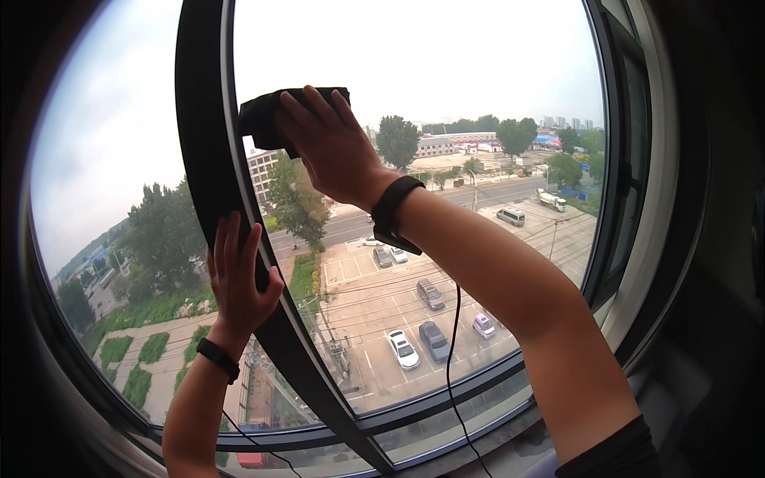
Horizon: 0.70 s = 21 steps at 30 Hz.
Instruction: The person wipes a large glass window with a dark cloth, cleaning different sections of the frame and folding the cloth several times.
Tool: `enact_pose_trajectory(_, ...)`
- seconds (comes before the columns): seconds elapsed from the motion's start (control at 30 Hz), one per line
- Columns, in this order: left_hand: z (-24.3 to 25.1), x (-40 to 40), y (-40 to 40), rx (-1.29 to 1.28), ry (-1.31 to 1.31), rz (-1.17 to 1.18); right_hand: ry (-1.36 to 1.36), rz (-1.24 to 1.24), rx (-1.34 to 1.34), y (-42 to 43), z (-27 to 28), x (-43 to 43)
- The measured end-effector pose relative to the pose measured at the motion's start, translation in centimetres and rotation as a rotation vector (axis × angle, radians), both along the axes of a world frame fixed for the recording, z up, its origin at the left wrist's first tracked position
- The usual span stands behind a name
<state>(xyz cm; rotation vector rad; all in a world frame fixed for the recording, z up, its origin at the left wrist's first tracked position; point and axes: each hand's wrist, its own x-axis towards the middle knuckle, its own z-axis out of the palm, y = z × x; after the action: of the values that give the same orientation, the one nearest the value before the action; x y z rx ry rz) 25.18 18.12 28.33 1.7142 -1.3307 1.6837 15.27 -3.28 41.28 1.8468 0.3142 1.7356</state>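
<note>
My right hand [334, 146] presses a dark cloth [263, 119] flat against the large window pane [430, 66], high up beside the upright frame bar. The cloth's left end touches or nearly touches that bar. Lower down, my left hand [242, 275] rests with spread fingers on the dark window mullion [206, 119] and holds nothing. Each wrist wears a black band, and a thin black cable hangs near each arm.
A horizontal frame rail [442, 391] crosses below the pane, above a lower glass strip and a sill [490, 439]. At the right stands a side window section with a handle [627, 179]. Another pane [107, 149] lies left of the mullion. Parked cars and trees show outside.
</note>
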Motion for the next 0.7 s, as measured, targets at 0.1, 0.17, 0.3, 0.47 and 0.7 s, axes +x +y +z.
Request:
enact_pose_trajectory(0.1,-0.3,0.2,0.0,-0.009,-0.016,-0.027,-0.063,-0.003,0.079,-4.3,-0.1,-2.0)
enact_pose_trajectory(0.17,-0.7,0.5,1.1,-0.009,-0.017,-0.027,-0.151,-0.007,0.109,-7.3,0.1,-3.6)
enact_pose_trajectory(0.3,-1.2,0.4,1.9,0.007,0.008,-0.025,-0.324,-0.022,0.184,-14.6,0.6,-7.5)
enact_pose_trajectory(0.47,-2.6,0.5,1.9,0.030,0.004,-0.058,-0.558,-0.180,0.595,-23.0,-0.9,-11.9)
enact_pose_trajectory(0.7,-2.3,0.1,0.4,-0.005,0.041,-0.112,-0.601,-0.172,0.688,-25.4,0.0,-11.6)
